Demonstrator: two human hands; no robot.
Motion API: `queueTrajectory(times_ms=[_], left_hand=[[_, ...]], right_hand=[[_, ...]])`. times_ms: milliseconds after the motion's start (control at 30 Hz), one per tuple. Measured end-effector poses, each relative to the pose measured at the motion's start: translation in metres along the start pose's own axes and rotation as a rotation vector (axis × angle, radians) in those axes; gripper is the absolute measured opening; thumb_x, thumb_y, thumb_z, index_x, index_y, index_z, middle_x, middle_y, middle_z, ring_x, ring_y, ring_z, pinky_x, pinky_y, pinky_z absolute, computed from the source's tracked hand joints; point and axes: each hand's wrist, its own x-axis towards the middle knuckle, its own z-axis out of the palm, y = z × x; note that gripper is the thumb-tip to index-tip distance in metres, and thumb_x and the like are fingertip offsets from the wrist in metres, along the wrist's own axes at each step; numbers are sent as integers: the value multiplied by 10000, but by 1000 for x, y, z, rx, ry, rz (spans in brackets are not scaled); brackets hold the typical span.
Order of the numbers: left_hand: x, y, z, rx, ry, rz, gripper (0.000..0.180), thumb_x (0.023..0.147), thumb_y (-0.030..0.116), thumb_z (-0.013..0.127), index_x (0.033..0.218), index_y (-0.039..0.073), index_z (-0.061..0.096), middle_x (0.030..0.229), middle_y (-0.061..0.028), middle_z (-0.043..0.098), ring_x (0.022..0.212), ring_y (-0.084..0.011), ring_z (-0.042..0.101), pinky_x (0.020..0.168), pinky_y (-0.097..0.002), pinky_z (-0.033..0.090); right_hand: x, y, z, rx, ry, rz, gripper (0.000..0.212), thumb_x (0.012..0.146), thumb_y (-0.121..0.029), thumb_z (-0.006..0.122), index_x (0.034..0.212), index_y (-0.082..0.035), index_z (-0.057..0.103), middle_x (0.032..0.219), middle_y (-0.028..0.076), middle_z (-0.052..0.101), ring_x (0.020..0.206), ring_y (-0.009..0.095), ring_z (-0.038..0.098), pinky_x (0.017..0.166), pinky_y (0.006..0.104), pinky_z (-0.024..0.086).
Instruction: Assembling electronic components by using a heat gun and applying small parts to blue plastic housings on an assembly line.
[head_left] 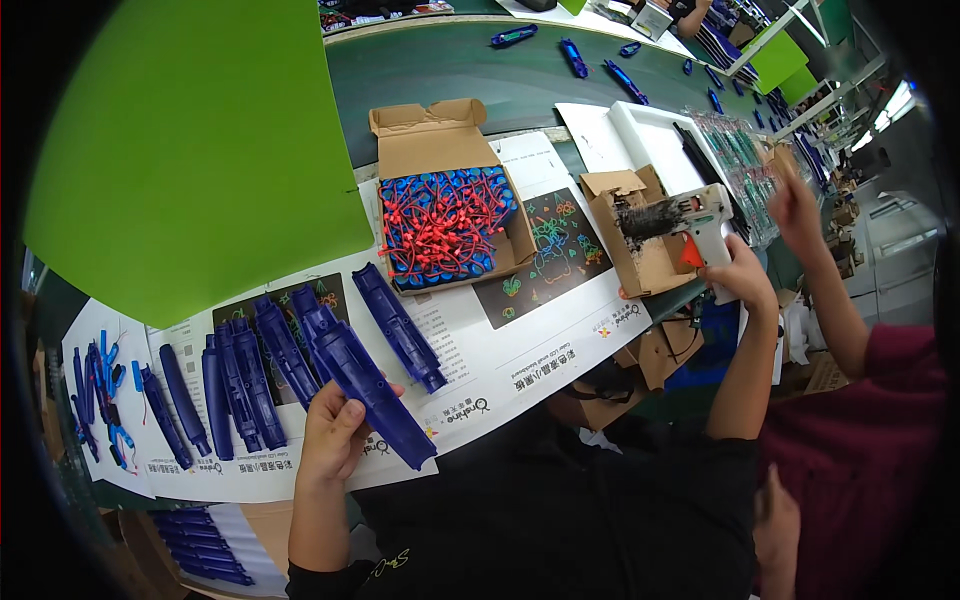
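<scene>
My left hand (337, 432) is closed on a dark blue plastic half-shell (372, 394), long and hollow, held tilted above the paper with its inside facing up. My right hand (743, 274) grips a white hot glue gun (713, 238) with an orange-red trigger. The gun's blackened front end lies over an open cardboard box (650, 262) with a torn, dirty edge. More blue half-shells (398, 325) lie in a row around my left hand. Farther off, a carton (515, 262) holds many blue cylindrical cells with red wires and connectors.
A large green panel (200, 150) stands at the left. Wired assemblies (100, 395) lie at the far left. Behind, a green conveyor belt (450, 75) carries scattered blue pieces. A white foam tray (650, 130) sits near bagged circuit boards (735, 160). At right, a co-worker's hand (793, 205) reaches in.
</scene>
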Motion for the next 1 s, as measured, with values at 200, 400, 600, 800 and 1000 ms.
queueTrajectory(times_ms=[200,400,600,800,1000], left_hand=[[9,1,13,37,-65,-17,540,799,375,691,1140,-4,513,1037,-159,625,954,-212,616,833,-343,513],[27,-13,30,-100,-170,-32,511,870,393,592,1178,3,473,1095,-151,598,995,-235,605,871,-392,498],[31,-15,33,-317,-79,-151,607,934,512,355,1302,31,384,973,-63,566,792,-158,582,674,-327,512],[35,-10,48,-337,3,-124,620,934,536,342,1287,30,402,891,-41,533,718,-114,529,592,-264,469],[35,-9,54,-258,65,-108,613,936,526,355,1267,14,415,885,-43,535,705,-114,526,575,-259,462]], right_hand=[[-17,-43,1,321,-394,91,409,649,-33,655,1034,9,525,776,86,588,588,175,599,534,302,497],[-40,-56,42,380,-269,214,360,719,-68,644,1058,19,554,853,91,620,649,193,613,613,311,500],[-46,-5,-9,823,-29,-38,515,580,-5,498,1089,69,510,967,162,610,865,294,626,827,388,520],[-67,-41,-45,705,56,-139,508,577,3,525,1084,37,519,995,151,606,996,284,589,852,411,501],[-88,-54,-63,790,149,-295,504,595,-1,543,1098,17,527,1013,133,595,1065,278,560,861,408,500]])
